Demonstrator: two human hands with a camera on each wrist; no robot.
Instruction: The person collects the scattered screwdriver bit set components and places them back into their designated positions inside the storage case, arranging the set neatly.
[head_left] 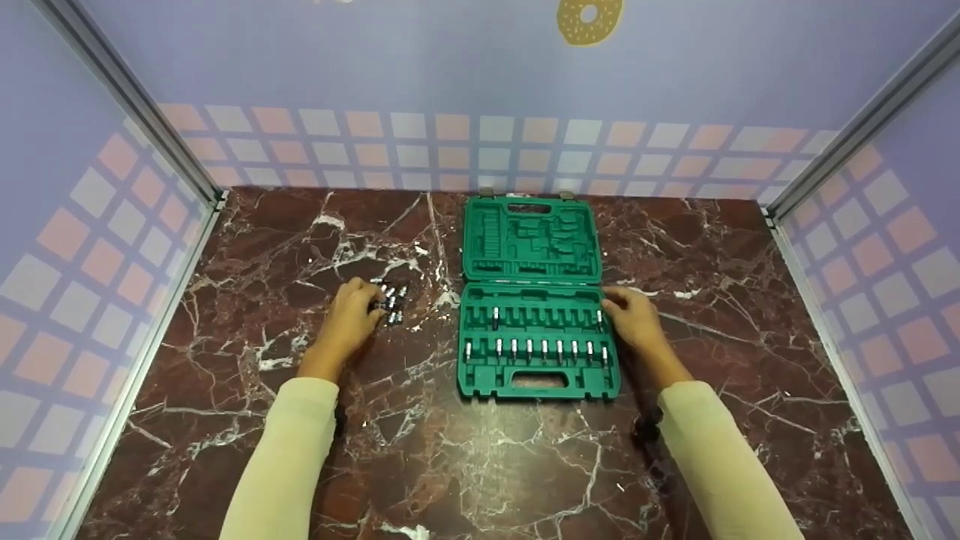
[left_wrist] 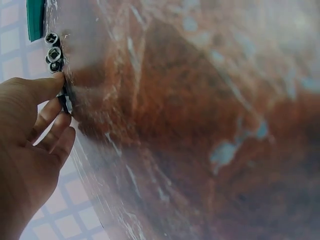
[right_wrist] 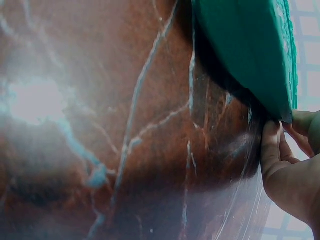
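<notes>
An open green socket case [head_left: 538, 381] lies on the table, its lid folded back away from me. Several silver bit sockets [head_left: 544, 348] stand in its front row, and a few more are in the row behind. Left of the case my left hand [head_left: 349, 319] reaches into a small pile of loose bit sockets [head_left: 394, 300]; in the left wrist view its thumb and fingers pinch a bit socket [left_wrist: 65, 102], partly hidden by them. My right hand [head_left: 634, 321] grips the case's right edge, thumb and fingers around the rim [right_wrist: 285, 112].
The dark red marble table [head_left: 420, 465] has white veins. Patterned walls [head_left: 480, 150] enclose its back and both sides. The raised lid interior [head_left: 532, 236] has moulded recesses.
</notes>
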